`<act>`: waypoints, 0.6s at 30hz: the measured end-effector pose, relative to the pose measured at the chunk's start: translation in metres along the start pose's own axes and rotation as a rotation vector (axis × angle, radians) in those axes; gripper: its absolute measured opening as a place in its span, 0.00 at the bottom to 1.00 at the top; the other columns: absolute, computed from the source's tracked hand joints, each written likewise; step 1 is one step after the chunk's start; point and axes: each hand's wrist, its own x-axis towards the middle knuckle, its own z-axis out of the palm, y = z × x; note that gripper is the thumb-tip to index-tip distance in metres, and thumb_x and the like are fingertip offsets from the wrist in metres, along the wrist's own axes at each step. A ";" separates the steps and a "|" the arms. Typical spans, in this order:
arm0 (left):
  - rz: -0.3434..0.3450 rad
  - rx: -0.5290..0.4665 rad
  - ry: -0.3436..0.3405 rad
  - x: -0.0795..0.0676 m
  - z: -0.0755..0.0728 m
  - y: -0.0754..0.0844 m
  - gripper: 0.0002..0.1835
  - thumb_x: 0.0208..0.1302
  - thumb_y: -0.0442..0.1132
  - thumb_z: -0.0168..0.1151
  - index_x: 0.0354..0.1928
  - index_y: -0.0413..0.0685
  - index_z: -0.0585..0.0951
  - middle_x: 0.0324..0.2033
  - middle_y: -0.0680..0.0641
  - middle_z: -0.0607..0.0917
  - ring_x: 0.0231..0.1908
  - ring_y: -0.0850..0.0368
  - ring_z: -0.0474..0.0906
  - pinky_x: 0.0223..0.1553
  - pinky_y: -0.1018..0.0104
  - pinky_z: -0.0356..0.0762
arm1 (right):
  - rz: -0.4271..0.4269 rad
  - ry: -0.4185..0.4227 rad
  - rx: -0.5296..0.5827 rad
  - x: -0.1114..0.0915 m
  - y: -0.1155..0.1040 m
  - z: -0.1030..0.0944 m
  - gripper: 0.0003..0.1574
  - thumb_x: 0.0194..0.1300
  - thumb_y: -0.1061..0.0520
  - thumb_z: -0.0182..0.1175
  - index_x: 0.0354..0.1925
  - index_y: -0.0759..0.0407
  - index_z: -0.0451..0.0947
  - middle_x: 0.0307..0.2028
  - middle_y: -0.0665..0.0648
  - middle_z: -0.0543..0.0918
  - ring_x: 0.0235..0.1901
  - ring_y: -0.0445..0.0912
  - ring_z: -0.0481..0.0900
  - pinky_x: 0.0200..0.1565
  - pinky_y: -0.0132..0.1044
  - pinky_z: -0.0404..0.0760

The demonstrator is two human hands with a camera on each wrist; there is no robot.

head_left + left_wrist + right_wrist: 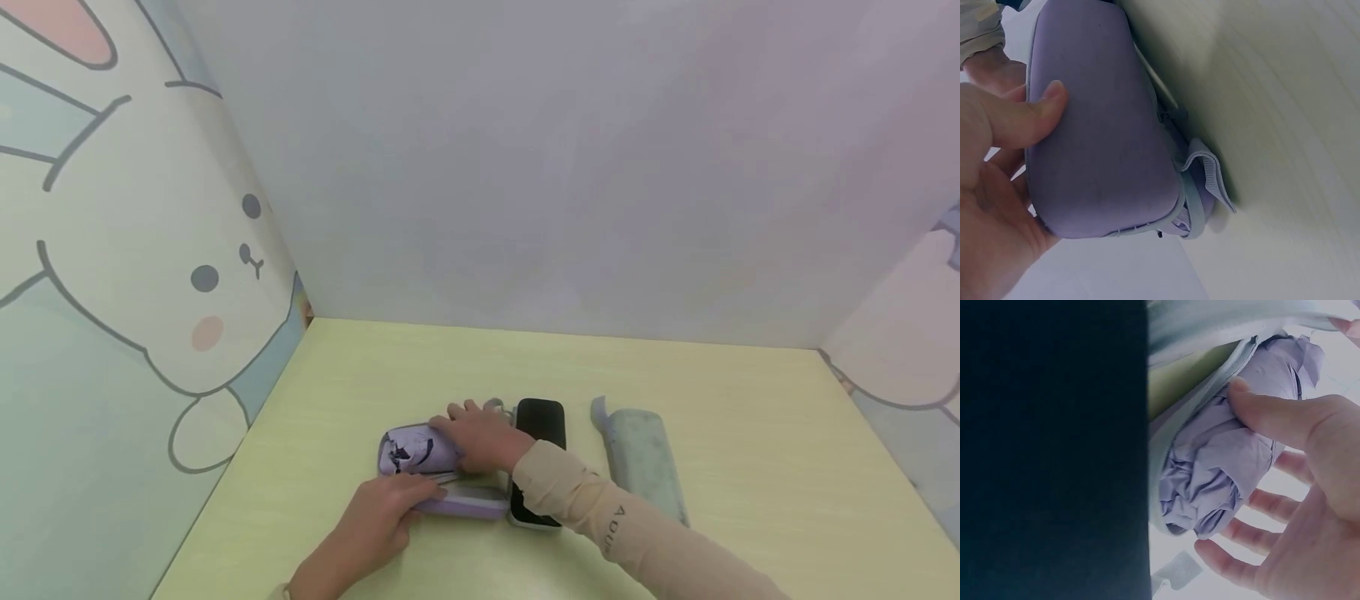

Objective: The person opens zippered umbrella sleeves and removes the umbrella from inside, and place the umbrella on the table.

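A purple zip case (pixel 1097 125) lies unzipped, its two halves spread apart. My left hand (pixel 377 514) grips one half by its edge, thumb on the smooth outer face and fingers behind. In the other half sits a bunched, pleated purple cloth bundle that looks like a folded umbrella (pixel 1210 462), with a dark print on the side facing up in the head view. My right hand (pixel 483 437) holds this umbrella, thumb on the folds and fingers curved round its far side. A grey strap loop (pixel 1207 172) hangs from the end of the case.
A black flat rectangular object (pixel 542 421) with a pale rim stands under my right sleeve and blocks the left half of the right wrist view. Further right lies a long grey-green case (pixel 647 458) with a strap. Walls border the pale yellow table (pixel 757 467).
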 end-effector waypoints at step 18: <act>-0.018 -0.016 0.004 -0.003 -0.002 -0.003 0.26 0.29 0.25 0.65 0.36 0.58 0.79 0.31 0.62 0.78 0.32 0.67 0.75 0.31 0.70 0.73 | 0.018 0.076 -0.046 0.001 0.000 0.013 0.40 0.39 0.41 0.67 0.51 0.48 0.66 0.36 0.49 0.73 0.33 0.42 0.66 0.34 0.38 0.67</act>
